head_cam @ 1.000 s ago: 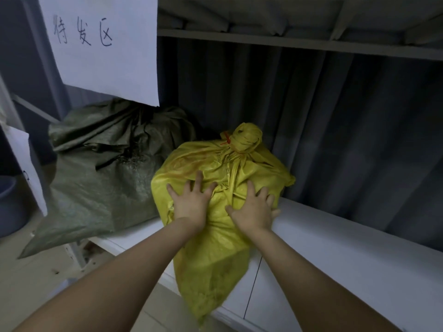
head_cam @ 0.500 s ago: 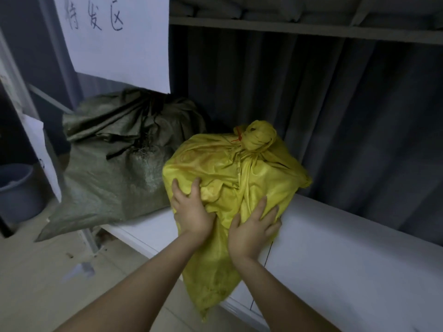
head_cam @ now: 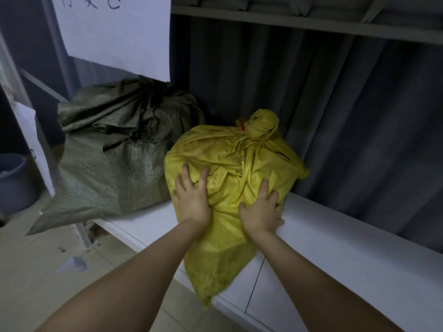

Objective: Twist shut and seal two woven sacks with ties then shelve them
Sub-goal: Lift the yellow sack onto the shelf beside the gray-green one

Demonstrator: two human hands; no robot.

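The left hand and right hand, grips released, press spread fingers on the tied yellow woven sack; a grey-green woven sack sits at ten o'clock.

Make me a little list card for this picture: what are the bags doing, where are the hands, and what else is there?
yellow sack: on the white shelf, neck twisted and bound with a red tie, bottom corner hanging over the front edge
green sack: on the same shelf, left of the yellow one
left hand: fingers spread, pressing the yellow sack's front
right hand: pressing it too
behind: grey curtain
above: paper sign with handwriting
floor: blue bucket, far left
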